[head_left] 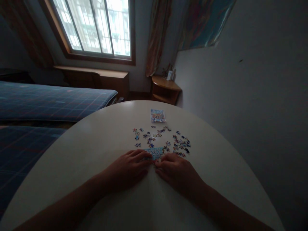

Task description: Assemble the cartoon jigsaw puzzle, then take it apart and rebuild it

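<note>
A partly joined jigsaw puzzle (156, 152), light blue with lettering along its top, lies flat on the white round table (115, 125). My left hand (132, 165) rests over its left side, fingers stretched out and pressing on it. At the lower right edge of the puzzle, my right hand (175, 168) has its fingers curled together in a pinch. A small puzzle piece seems to be at its fingertips, mostly hidden by them. Loose jigsaw pieces (181, 142) are scattered just beyond both hands, most thickly on the right.
A small printed picture sheet or packet (158, 115) lies near the far side of the table. Left of the table are beds with blue plaid mattresses (48, 101). A wooden corner shelf (166, 84) stands beyond, and a grey wall (252, 96) runs along the right.
</note>
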`<state>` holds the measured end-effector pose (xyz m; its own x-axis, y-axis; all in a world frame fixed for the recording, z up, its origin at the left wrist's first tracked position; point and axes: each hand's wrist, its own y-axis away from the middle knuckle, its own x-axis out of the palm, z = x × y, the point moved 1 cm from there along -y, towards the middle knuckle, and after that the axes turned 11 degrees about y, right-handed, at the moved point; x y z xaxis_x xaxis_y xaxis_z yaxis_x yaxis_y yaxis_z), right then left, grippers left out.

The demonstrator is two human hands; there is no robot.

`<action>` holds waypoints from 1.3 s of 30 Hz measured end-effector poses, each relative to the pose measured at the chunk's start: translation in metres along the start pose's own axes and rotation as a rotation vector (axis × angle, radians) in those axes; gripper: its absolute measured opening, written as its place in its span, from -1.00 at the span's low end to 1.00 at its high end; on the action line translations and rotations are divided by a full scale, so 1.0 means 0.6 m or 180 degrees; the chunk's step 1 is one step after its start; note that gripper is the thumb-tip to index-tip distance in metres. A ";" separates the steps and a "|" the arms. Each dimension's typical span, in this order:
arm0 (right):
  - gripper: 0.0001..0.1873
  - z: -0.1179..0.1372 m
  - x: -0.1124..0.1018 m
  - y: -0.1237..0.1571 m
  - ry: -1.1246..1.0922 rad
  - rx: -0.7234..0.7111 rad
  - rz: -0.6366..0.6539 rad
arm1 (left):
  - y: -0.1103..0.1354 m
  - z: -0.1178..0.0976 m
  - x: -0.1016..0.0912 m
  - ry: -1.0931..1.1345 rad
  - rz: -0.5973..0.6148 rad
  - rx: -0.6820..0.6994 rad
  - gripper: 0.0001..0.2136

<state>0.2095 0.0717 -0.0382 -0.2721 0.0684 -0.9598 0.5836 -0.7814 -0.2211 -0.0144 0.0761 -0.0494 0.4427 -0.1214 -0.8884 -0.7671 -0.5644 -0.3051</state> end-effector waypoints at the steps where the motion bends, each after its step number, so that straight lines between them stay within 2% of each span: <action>1: -0.88 0.000 0.000 0.001 0.0035 -0.0028 -0.0012 | 0.000 0.000 0.000 0.0010 -0.0015 0.0002 -0.65; 9: -0.90 0.002 0.006 0.000 0.0161 -0.0312 -0.0344 | 0.000 -0.001 0.000 -0.0023 -0.0058 0.0005 -0.62; 17: -0.91 0.007 -0.001 0.003 0.0348 -0.0475 -0.0458 | -0.001 -0.002 -0.002 -0.0007 0.0027 -0.0032 -0.62; 22: -0.91 0.008 -0.001 0.002 0.0362 -0.0439 -0.0446 | -0.001 -0.002 -0.002 0.0046 -0.0034 -0.0037 -0.61; 27: -0.86 0.011 -0.003 -0.001 0.0330 -0.0319 -0.0259 | 0.000 0.000 -0.002 0.0031 -0.0006 -0.0033 -0.64; 34: -0.88 0.002 -0.004 -0.001 0.0001 -0.0350 -0.0165 | 0.003 0.007 -0.006 0.0121 0.0079 0.0088 -0.71; 39: -0.85 -0.007 -0.012 -0.002 -0.0228 -0.0050 -0.0272 | 0.008 0.022 -0.017 0.0237 0.0013 -0.0055 -0.74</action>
<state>0.2138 0.0747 -0.0318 -0.3751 0.0895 -0.9226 0.5676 -0.7648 -0.3049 -0.0288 0.0852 -0.0462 0.4734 -0.1839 -0.8614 -0.7611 -0.5777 -0.2949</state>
